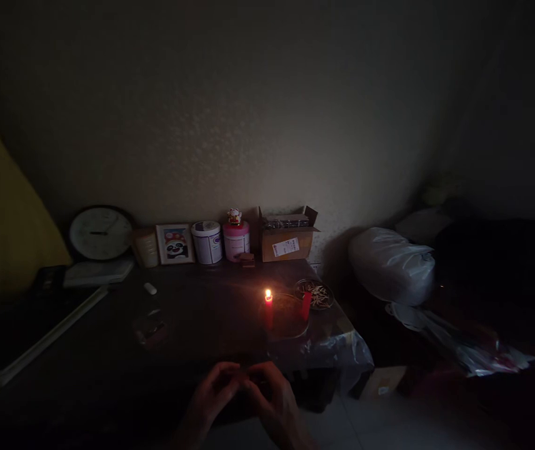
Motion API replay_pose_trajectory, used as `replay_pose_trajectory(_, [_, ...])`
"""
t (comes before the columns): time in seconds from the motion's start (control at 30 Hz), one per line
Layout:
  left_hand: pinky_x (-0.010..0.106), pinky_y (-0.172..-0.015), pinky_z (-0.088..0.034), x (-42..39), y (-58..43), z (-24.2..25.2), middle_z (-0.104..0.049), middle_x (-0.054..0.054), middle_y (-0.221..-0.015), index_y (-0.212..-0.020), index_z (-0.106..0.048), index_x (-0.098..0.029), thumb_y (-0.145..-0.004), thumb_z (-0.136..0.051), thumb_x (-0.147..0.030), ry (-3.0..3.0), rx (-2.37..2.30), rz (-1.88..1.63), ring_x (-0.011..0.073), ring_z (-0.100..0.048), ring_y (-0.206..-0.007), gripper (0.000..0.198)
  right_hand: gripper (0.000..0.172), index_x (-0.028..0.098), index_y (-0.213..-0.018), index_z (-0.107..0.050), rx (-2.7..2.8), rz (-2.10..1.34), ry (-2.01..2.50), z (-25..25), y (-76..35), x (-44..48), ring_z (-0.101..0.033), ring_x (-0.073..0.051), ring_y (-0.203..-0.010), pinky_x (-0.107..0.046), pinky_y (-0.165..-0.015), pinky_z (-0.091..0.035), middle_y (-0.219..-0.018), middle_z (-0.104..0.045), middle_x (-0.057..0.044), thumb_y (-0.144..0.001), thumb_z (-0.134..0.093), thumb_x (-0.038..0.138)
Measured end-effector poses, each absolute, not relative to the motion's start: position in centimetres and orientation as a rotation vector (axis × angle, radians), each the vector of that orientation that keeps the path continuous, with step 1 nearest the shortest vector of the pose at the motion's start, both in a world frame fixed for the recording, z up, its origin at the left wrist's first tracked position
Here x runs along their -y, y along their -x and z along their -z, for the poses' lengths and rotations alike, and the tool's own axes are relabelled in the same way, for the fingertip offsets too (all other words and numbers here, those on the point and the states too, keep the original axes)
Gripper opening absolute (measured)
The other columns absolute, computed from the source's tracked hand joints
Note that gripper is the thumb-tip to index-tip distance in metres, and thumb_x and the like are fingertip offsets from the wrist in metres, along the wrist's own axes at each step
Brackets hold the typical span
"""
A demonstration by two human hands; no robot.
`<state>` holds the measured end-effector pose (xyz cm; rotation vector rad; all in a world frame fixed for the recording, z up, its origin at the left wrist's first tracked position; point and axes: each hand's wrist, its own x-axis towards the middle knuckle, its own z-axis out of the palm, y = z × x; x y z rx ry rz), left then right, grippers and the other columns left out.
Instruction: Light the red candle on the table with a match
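My left hand (217, 395) and my right hand (273, 400) come together at the table's front edge, fingertips bent inward and nearly touching. Both look closed in a pinch. Whatever may be between the fingers is too dark and small to make out. Beyond them, a lit red candle (269, 315) stands upright at the left side of a round tray (290, 335). On the tray's right side is a second red piece (305, 307), unlit and slightly tilted, perhaps another candle. Behind it sits a round dish (301, 287) holding many thin pale sticks (318, 295).
Along the wall stand a round clock (100, 233), a framed panda picture (175, 244), two canisters (207, 242) and an open cardboard box (286, 245). A small white object (150, 289) lies on the dark table. White plastic bags (392, 265) are off to the right.
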<state>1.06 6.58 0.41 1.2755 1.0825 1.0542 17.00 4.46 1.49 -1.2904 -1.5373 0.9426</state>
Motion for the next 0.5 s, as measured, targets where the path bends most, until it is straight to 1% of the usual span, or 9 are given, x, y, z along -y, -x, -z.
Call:
replay_pose_trajectory(0.17, [0.031, -0.079, -0.047, -7.1, -0.9, 1.4, -0.070, 0.002, -0.088, -0.090, -0.062, -0.022, -0.071, -0.064, -0.043, -1.284, -0.994, -1.104, 0.0227, -0.063, -0.088, 0.028, 0.030, 0.018, -0.091, -0.066, 1.588, -0.949, 1.268, -1.6, -17.1, -4.5, -0.063, -0.017, -0.081, -0.022, -0.071, -0.047, -0.087, -0.067, -0.004, -0.084, -0.053, 0.045])
replay_pose_trajectory(0.27, [0.031, -0.078, -0.046, -7.1, -0.8, 1.8, -0.069, 0.003, -0.089, -0.091, -0.061, -0.021, -0.073, -0.063, -0.040, -1.296, -0.989, -1.094, 0.0221, -0.062, -0.088, 0.027, 0.032, 0.019, -0.092, -0.065, 1.601, -0.972, 1.260, -1.5, -17.2, -4.6, -0.063, -0.017, -0.083, -0.023, -0.074, -0.047, -0.089, -0.067, -0.004, -0.084, -0.052, 0.047])
replay_pose_trajectory(0.5, [0.030, -0.075, -0.043, -7.3, -0.8, 1.7, -0.066, 0.003, -0.085, -0.092, -0.060, -0.019, -0.072, -0.064, -0.042, -1.299, -0.965, -1.086, 0.0198, -0.059, -0.083, 0.031, 0.038, 0.019, -0.093, -0.066, 1.661, -0.978, 1.252, -1.1, -17.2, -5.1, -0.063, -0.019, -0.085, -0.024, -0.077, -0.048, -0.090, -0.067, -0.006, -0.083, -0.050, 0.051])
